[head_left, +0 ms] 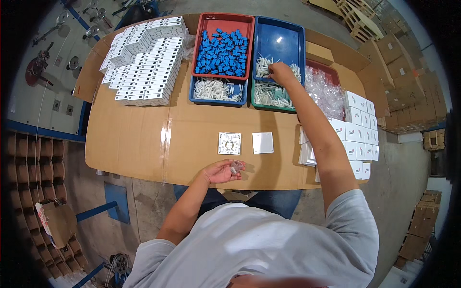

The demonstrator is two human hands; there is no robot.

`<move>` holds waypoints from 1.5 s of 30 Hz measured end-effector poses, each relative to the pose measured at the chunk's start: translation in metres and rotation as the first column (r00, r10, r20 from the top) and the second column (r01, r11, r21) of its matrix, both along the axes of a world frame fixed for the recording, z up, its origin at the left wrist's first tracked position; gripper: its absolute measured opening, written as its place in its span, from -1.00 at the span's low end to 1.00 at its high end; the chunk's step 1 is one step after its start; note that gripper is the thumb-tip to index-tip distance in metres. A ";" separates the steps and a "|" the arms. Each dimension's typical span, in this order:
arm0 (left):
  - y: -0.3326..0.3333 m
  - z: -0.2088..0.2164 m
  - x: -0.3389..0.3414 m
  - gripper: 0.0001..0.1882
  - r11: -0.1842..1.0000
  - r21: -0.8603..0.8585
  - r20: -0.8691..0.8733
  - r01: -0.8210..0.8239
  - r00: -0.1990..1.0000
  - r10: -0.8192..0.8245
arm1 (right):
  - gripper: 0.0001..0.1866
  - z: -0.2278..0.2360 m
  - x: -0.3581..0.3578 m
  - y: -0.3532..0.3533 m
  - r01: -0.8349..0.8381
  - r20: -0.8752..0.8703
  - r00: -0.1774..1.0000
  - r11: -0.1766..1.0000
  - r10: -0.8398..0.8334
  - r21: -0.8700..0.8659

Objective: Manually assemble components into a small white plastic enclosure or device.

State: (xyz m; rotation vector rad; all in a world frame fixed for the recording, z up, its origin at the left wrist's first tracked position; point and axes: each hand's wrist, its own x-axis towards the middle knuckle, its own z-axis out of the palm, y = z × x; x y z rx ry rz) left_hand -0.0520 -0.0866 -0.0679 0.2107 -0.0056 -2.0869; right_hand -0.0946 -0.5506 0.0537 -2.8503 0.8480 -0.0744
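Note:
Near the table's front edge my left hand (217, 172) is palm up, its fingers curled round a small clear plastic bag (236, 166). My right hand (281, 74) reaches far forward into the blue tray (278, 41), its fingers drawn together over small white plastic pieces (262, 66). What the fingertips pinch, if anything, is too small to make out. On the cardboard just beyond my left hand lies a white square wall-fitting base (229, 143) with its inner side up. Beside it, to the right, lies a plain white square plate (262, 142).
A red tray (223, 72) of blue connectors overlaps a blue tray of white pieces. A green tray (273, 106) holds more. White boxes stand stacked at left (144, 77) and right (355, 134). Clear plastic bags (321, 91) fill another red tray, close to my right arm.

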 end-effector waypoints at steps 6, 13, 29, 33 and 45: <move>0.000 -0.006 0.000 -0.43 1.000 -0.022 -0.004 0.012 1.000 -0.012 | -0.83 -0.012 -0.011 -0.007 -0.211 0.148 0.961 0.964 0.235 -0.161; -0.001 -0.004 0.000 -0.44 1.000 -0.027 -0.022 0.016 1.000 -0.016 | -0.81 -0.008 -0.026 -0.010 -0.079 0.319 0.945 0.997 0.073 0.008; 0.002 -0.003 0.002 -0.42 1.000 -0.017 0.002 0.001 1.000 -0.001 | -0.81 -0.030 -0.043 -0.044 0.156 0.458 0.849 0.953 -0.263 0.258; -0.002 -0.001 0.000 -0.42 1.000 -0.023 0.000 0.007 1.000 -0.007 | -0.85 -0.034 -0.052 -0.053 0.161 0.424 0.838 0.897 -0.344 0.411; 0.003 -0.008 -0.003 -0.44 0.997 -0.048 -0.070 -0.063 0.996 0.059 | -0.83 0.042 -0.046 0.050 -0.058 0.536 0.563 0.617 -0.629 0.785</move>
